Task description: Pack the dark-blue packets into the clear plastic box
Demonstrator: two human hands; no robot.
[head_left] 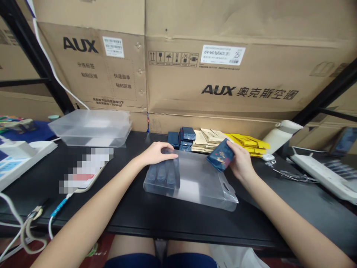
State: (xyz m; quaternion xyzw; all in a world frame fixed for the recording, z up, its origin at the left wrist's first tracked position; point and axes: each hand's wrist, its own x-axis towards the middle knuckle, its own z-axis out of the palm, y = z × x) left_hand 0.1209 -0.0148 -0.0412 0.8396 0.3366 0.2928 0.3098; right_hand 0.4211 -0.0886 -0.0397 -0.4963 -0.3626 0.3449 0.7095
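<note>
A clear plastic box [195,186] lies on the black table, a tab with a hang hole at its right end. Several dark blue packets [161,175] stand side by side in its left part. My left hand [159,153] rests over the box's back left edge, thumb and fingers apart around the tops of those packets; whether it grips any of them is unclear. My right hand [240,158] holds a dark blue packet with a gold and red print [221,155], tilted above the box's right part. Behind the box sit stacks of blue [187,134], beige [210,136] and yellow packets [251,143].
Stacked clear trays [92,126] stand at the back left, near a phone [90,171] with a cable. Power strips [326,175] lie at both sides. A white bottle [283,136] leans at the back right beside a coiled cable [295,176]. Large cartons [223,74] form the back.
</note>
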